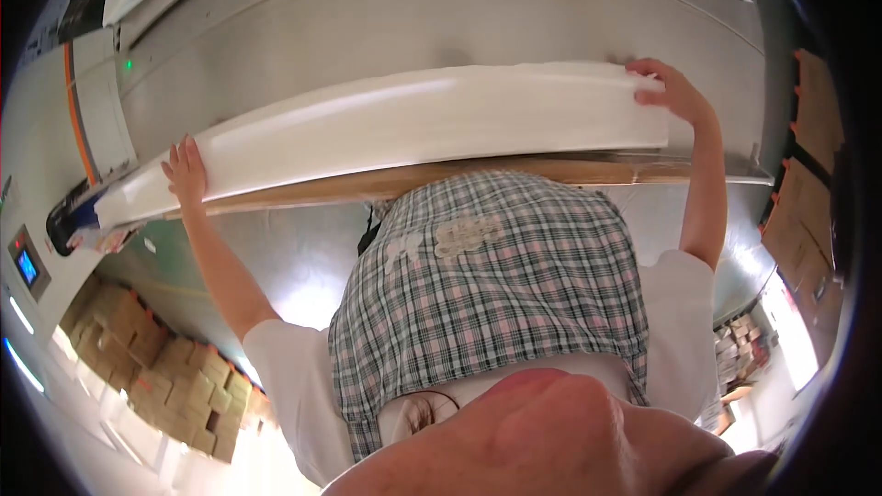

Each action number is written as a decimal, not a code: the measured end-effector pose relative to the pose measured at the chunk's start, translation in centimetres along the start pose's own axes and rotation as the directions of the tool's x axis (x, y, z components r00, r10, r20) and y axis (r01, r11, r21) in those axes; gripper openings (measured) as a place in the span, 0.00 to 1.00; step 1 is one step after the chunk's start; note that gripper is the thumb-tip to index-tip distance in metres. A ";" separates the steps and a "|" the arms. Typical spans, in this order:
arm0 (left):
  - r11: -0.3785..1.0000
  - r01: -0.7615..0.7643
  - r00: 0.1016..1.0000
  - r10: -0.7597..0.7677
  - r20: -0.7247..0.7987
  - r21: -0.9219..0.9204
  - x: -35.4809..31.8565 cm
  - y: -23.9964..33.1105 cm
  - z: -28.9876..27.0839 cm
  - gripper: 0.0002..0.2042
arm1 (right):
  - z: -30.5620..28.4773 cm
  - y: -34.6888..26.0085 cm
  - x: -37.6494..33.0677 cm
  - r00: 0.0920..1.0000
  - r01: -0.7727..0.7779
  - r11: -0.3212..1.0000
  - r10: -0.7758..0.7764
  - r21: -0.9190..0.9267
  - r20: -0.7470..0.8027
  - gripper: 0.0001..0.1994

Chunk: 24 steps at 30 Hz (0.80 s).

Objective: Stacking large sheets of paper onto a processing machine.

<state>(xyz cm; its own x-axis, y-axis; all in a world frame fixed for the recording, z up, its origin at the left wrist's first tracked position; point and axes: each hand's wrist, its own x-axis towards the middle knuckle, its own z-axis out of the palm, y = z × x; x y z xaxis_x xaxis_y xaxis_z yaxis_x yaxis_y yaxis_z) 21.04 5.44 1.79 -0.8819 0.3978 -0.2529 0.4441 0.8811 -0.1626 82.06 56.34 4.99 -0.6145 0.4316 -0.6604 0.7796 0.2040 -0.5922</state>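
Note:
A long, smooth white strip, glossy along its upper face, lies across the front of a grey metal worktop. I cannot make out whether it is film, cloth or paper. Toward its left end, my left hand rests on it with fingers stretched out and slightly spread. At the far right corner, my right hand touches the strip; its thumb lies over the white surface and its fingers reach to the far edge, apart from one another. The strip stretches nearly straight between both hands.
A brown front edge runs along the worktop, close to my checked apron. At left stands a white machine housing with an orange stripe and a small lit screen. Cardboard boxes are stacked behind at left.

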 end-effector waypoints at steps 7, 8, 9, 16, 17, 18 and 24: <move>0.996 -0.009 0.996 0.000 -0.090 -0.094 -2.0 1.5 -0.7 0.25 | 2.0 -9.0 3.5 0.922 0.289 0.953 -0.250 -0.094 0.296 0.20; 0.996 -0.008 0.996 0.000 -0.094 -0.086 -1.9 1.5 -0.8 0.25 | 2.6 -10.4 4.5 0.854 0.401 0.914 -0.398 0.065 0.335 0.18; 0.997 -0.007 0.995 -0.001 -0.101 -0.071 -2.0 1.4 -0.7 0.25 | 3.9 -11.3 5.9 0.855 0.358 0.931 -0.360 0.075 0.374 0.15; 0.991 -0.074 0.990 0.060 -0.126 -0.109 -2.0 1.2 -0.3 0.25 | 10.7 -13.0 9.0 0.853 0.473 0.863 -0.398 -0.178 0.336 0.13; 0.992 -0.072 0.990 0.058 -0.128 -0.104 -2.0 0.9 -0.3 0.25 | 10.7 -13.0 8.9 0.853 0.462 0.863 -0.369 -0.206 0.370 0.13; 0.992 -0.071 0.990 0.058 -0.129 -0.100 -2.1 0.8 -0.3 0.25 | 10.8 -12.9 8.7 0.852 0.451 0.861 -0.337 -0.234 0.402 0.14; 0.994 -0.020 0.996 0.010 -0.094 -0.105 -2.5 1.2 -0.1 0.26 | 6.8 -10.7 6.2 0.780 0.027 0.993 0.050 -0.114 0.623 0.17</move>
<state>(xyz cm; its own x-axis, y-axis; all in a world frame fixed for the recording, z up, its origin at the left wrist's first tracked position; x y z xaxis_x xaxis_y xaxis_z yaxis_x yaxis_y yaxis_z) 23.78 5.53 2.35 -0.8882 0.4291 -0.1641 0.4427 0.8949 -0.0561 69.06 50.81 4.11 -0.5157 -0.2006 -0.8330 0.7714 0.3144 -0.5533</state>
